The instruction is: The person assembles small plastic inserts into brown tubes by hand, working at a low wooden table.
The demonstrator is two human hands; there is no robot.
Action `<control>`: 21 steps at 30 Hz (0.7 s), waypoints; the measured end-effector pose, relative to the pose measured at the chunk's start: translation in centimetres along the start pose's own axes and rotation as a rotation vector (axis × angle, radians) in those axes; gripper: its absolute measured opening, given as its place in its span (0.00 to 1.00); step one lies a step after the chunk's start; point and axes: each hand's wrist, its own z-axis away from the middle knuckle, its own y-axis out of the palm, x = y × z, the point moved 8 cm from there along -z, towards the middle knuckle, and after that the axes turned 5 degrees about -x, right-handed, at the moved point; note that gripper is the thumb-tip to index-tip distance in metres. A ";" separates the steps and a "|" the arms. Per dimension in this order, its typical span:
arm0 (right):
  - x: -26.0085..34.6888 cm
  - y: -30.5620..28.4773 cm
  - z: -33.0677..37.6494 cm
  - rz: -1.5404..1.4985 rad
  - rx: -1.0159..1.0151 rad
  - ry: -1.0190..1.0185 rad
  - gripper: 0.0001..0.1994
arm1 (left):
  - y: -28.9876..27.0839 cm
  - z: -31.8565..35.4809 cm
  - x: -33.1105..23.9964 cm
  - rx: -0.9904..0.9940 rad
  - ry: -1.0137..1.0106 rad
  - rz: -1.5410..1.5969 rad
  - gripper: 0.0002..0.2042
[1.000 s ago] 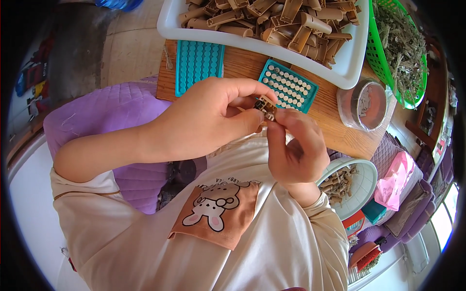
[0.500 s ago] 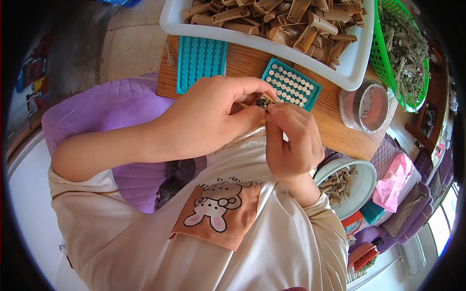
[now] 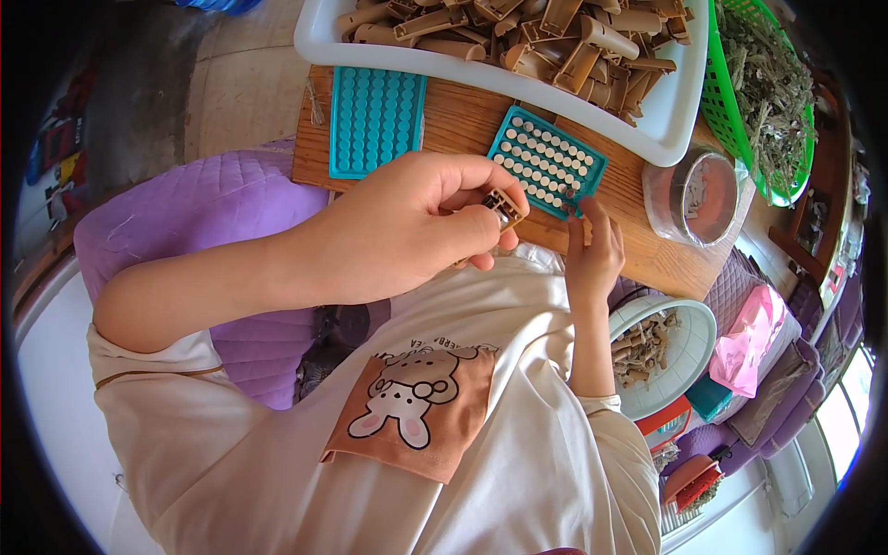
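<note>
My left hand [image 3: 412,227] is closed around a small tan plastic part [image 3: 502,205], held close to my chest above the wooden board [image 3: 462,120]. My right hand [image 3: 595,252] has its fingers stretched up to the lower corner of a teal tray [image 3: 546,160] filled with small light round pieces; it holds nothing that I can make out. A second teal tray [image 3: 375,118], with empty round holes, lies on the board to the left.
A white bin [image 3: 666,111] of tan plastic parts stands behind the board. A green basket [image 3: 740,102] of thin grey pieces and a clear round tub [image 3: 698,185] are to the right. A white bowl [image 3: 689,356] of small parts and a pink bag [image 3: 754,338] sit lower right.
My two hands were together on the tan part. The right hand has since let go and moved right and up to the filled teal tray; the left hand still holds the part.
</note>
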 end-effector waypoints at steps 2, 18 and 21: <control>-0.3 0.4 0.4 0.032 0.015 0.001 0.11 | 0.0 -0.1 0.1 0.013 0.004 -0.008 0.11; 13.4 -5.9 -3.2 -0.630 -0.390 -0.255 0.15 | 0.3 0.4 -0.7 -0.009 0.139 -0.106 0.13; 13.6 -5.4 -3.0 -0.603 -0.369 -0.261 0.14 | 0.1 0.4 -0.5 -0.039 0.141 -0.105 0.13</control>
